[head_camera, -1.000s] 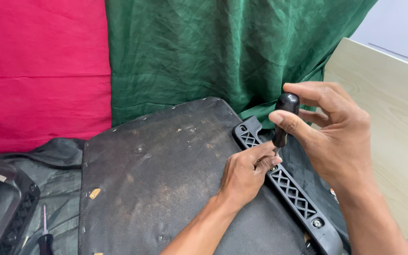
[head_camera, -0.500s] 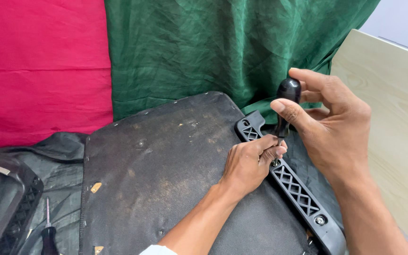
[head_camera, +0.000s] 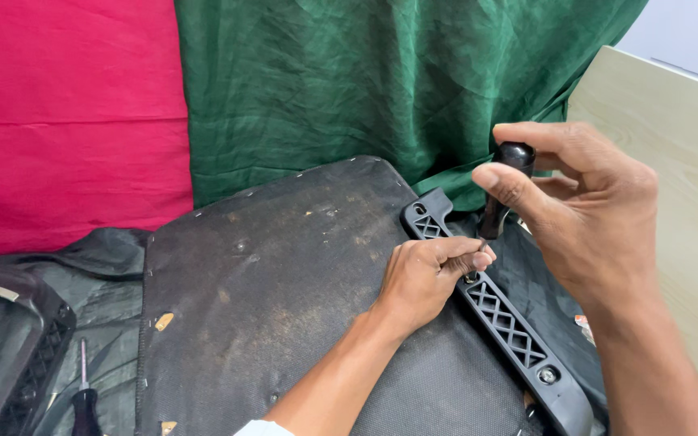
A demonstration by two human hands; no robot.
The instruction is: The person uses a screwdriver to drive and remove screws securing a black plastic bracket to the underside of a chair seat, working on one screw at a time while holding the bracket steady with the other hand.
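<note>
Far left: a black plastic bracket [head_camera: 18, 355] lies on dark sheeting, with a spare screwdriver [head_camera: 84, 396] just beside it. Centre: the underside of a seat pan [head_camera: 284, 291], black, scuffed, flat before red cloth [head_camera: 66, 113] and green cloth [head_camera: 381, 81]. The left hand [head_camera: 426, 278] rests on the pan's right edge, fingertips pinched together at the tool's tip, on the lattice armrest bracket [head_camera: 502, 319]. The right hand [head_camera: 583, 214] holds a black-handled screwdriver [head_camera: 501, 190] upright, fingers clamped around the handle. Far right: a pale wooden board [head_camera: 680, 161].
</note>
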